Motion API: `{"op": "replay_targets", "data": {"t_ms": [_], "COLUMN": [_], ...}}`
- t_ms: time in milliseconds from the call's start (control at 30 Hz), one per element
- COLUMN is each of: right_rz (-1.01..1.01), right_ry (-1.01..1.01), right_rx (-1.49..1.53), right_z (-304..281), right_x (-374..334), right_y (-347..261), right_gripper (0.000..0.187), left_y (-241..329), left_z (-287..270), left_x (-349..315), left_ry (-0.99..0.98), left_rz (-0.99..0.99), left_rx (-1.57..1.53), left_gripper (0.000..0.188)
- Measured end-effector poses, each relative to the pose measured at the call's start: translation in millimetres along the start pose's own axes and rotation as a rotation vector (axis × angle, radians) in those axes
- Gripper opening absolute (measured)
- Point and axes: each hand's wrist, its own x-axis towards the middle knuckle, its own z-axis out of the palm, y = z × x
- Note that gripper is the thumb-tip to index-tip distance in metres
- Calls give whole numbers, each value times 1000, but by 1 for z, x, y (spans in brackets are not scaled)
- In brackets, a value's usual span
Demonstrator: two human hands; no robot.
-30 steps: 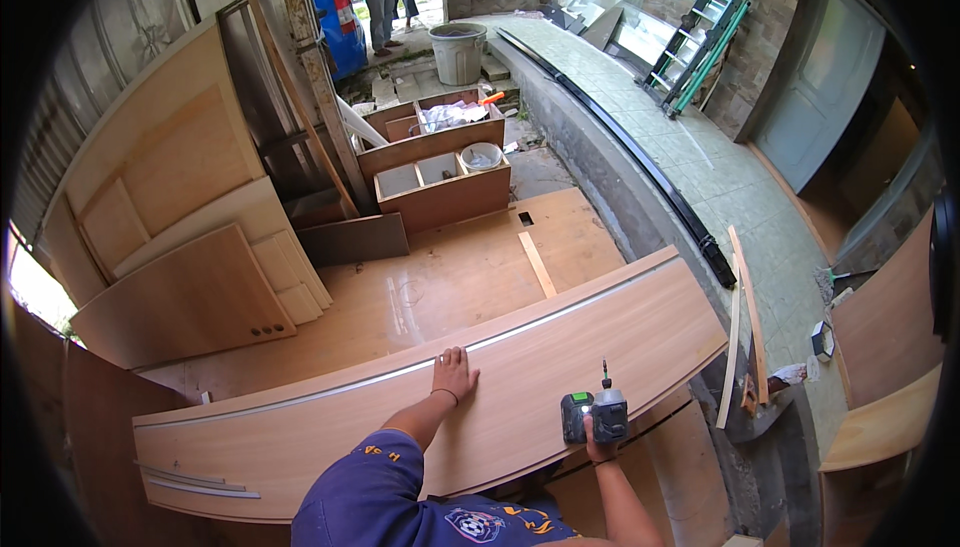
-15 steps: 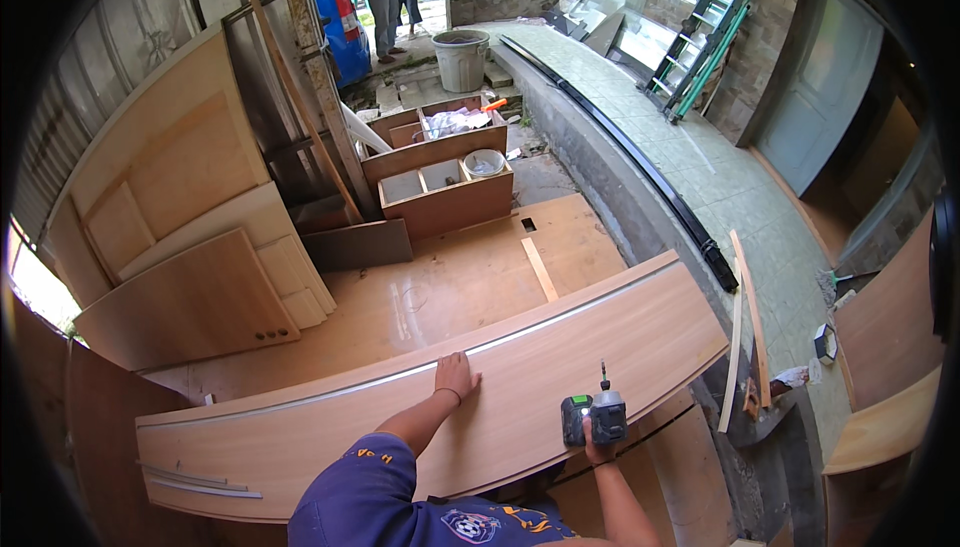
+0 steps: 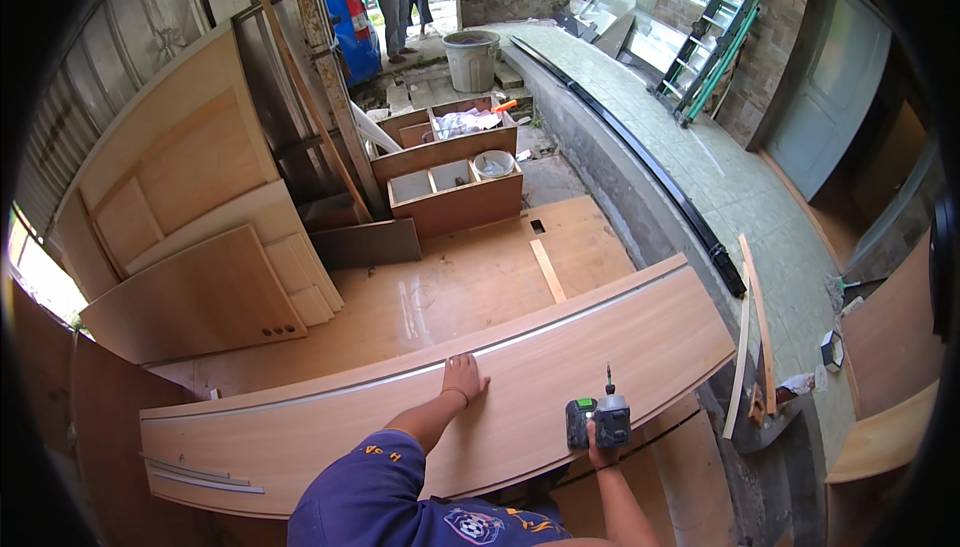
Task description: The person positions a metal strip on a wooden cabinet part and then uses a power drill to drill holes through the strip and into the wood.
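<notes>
A long wood-faced panel (image 3: 560, 377) lies across in front of me, with a thin pale metal strip (image 3: 590, 309) running lengthwise near its far edge. My left hand (image 3: 464, 378) lies on the panel near its middle, fingertips at the strip and thumb spread to the side. In my right hand (image 3: 600, 447) is a black cordless drill (image 3: 598, 422) with a green mark on its battery. Its bit points away from me, above the panel's right part. The drill hides most of the fingers around its handle. Short metal strips (image 3: 205, 480) rest at the panel's left end.
Beyond the panel lies a wide wooden board (image 3: 470, 282) with a loose slat on it. Wooden boxes (image 3: 455, 202) and a grey bin (image 3: 471, 62) stand farther off. Panels (image 3: 200, 292) lean at left; long black bars (image 3: 650, 177) and a ladder (image 3: 710, 42) are at right.
The whole view has shifted slightly. My left thumb is spread a little farther from the fingers. The drill stays held over the panel's right part.
</notes>
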Motion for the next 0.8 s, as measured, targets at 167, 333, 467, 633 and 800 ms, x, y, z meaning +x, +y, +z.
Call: {"op": "replay_targets", "data": {"t_ms": [167,333,467,633,800], "right_rz": [-12,33,92,164,143], "right_ry": [4,-9,-79,-98,-93], "right_rx": [-54,36,59,67,29], "right_z": [-1,-1,-4,3,3], "right_x": [-2,-6,-13,-21,-21], "right_y": [1,8,27,44,51], "right_gripper": [24,34,37,39,39], "left_y": [-7,-11,-10,-12,-11], "left_z": [19,30,27,25,25], "left_x": [-7,-14,-14,-19,-17], "left_ry": [44,168,230,262,309], "left_rz": [-2,-11,11,-7,10], "left_rx": [-29,-124,-155,-151,-160], "left_gripper": [78,77,78,77,76]}}
